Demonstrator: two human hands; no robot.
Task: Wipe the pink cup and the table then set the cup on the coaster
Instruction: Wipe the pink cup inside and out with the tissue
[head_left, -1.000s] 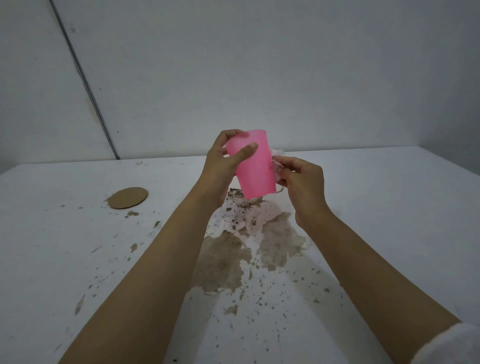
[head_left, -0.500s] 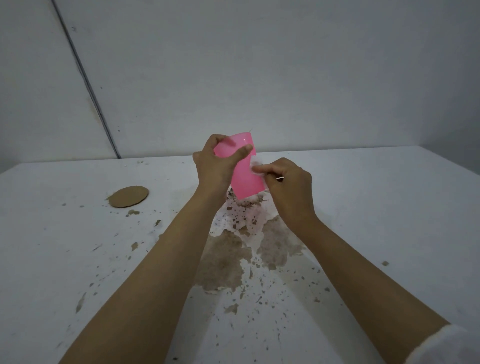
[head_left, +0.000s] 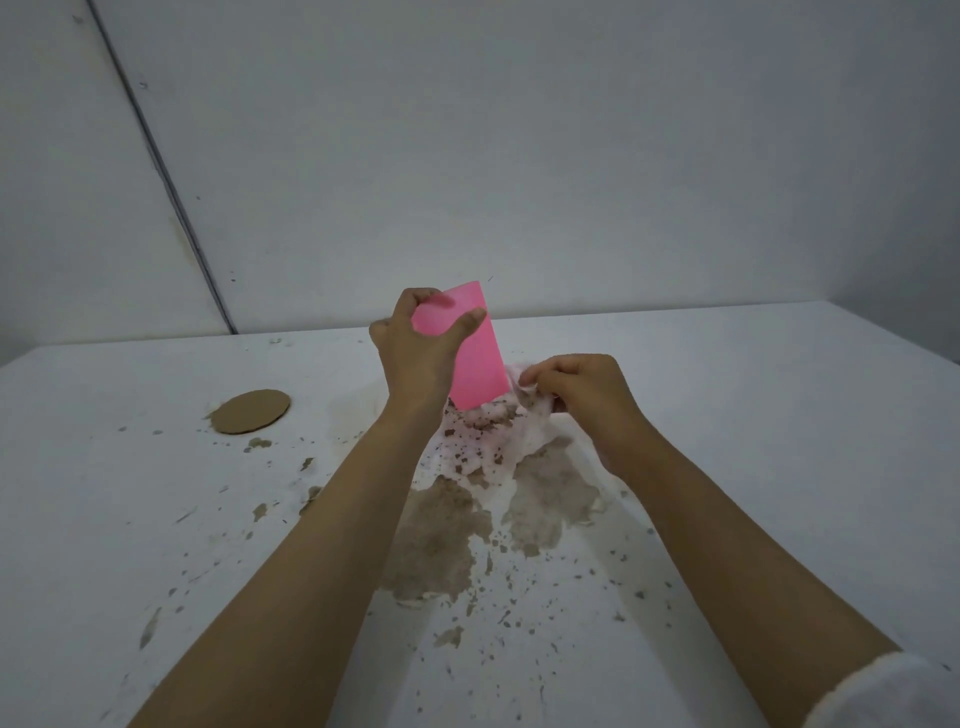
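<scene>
tilting in the left hand (head_left: 415, 353), pink cup (head_left: 475, 353) looks clean.

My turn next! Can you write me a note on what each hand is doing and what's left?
Left hand: grip shut on the pink cup, held up above the table.
Right hand: grip shut on a white tissue beside the cup's lower end.
Coaster: bare, far left on the table.
Done: cup wiping under way, it seems.
Left: wipe the brown spill and specks off the table, then set the cup on the coaster.
</scene>
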